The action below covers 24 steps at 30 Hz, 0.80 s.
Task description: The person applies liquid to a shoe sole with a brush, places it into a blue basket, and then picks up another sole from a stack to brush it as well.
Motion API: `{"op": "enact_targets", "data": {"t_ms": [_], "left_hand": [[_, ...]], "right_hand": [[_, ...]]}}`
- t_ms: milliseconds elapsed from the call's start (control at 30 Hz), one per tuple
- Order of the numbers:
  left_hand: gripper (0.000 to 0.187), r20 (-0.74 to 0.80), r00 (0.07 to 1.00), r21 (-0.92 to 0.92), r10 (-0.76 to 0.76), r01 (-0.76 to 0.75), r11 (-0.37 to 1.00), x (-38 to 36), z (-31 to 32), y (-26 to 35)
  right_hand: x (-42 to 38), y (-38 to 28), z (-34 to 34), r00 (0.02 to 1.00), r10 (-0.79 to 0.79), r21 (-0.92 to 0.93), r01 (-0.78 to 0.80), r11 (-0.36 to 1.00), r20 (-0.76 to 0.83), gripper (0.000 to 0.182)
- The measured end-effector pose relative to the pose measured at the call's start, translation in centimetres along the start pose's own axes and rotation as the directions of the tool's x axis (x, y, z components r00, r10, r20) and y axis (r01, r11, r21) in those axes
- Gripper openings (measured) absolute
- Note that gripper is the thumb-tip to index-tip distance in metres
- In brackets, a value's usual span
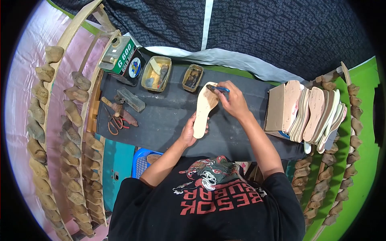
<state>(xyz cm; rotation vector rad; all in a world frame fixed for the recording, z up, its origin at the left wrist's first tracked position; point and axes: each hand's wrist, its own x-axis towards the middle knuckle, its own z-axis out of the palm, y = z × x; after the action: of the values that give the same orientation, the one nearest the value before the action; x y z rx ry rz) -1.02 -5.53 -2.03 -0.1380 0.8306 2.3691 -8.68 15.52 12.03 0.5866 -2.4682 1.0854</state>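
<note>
My left hand (187,132) is closed around the heel end of a pale shoe insole (201,114), which is held tilted above the dark table. In my right hand (234,101) is a brush (222,88) with a blue handle, gripped between thumb and fingers. Its dark tip touches the insole's forepart, where a brownish wet-looking patch spreads over the surface. Just beyond the insole stands a small tub (190,89) with dark residue inside.
A larger tub (152,88) and a green G 600 can (124,60) stand back left. Nearer lie a hammer (114,106), a grey block (131,99) and scissors (113,127). Many insoles (314,114) lean beside a cardboard box (275,109) at right. Racks of wooden shoe lasts (39,168) flank both sides.
</note>
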Motion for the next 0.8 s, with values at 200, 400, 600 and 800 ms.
{"op": "enact_targets", "data": {"t_ms": [200, 400, 600, 800], "left_hand": [[0.056, 0.0, 1.0, 0.018, 0.021, -0.021, 1.0, -0.2, 0.5, -0.2], [0.058, -0.013, 0.999, 0.029, 0.031, -0.031, 0.999, -0.4, 1.2, 0.0], [0.061, 0.036, 0.999, 0.051, 0.004, -0.006, 0.999, -0.9, 1.1, -0.8], [0.061, 0.041, 0.999, 0.069, 0.024, -0.027, 0.997, -0.9, 1.1, -1.3]], "right_hand": [[-2.2, -1.9, -0.7, 0.997, -0.039, 0.043, 0.036, 0.998, 0.073, 0.018], [-3.6, -3.2, -1.0, 0.993, -0.009, 0.147, -0.008, 0.989, 0.115, 0.016], [-1.3, -1.7, -2.7, 0.999, 0.009, 0.0, -0.009, 1.0, -0.05, 0.014], [-2.4, -2.5, -3.2, 0.999, -0.003, 0.009, 0.002, 1.0, 0.037, 0.017]]}}
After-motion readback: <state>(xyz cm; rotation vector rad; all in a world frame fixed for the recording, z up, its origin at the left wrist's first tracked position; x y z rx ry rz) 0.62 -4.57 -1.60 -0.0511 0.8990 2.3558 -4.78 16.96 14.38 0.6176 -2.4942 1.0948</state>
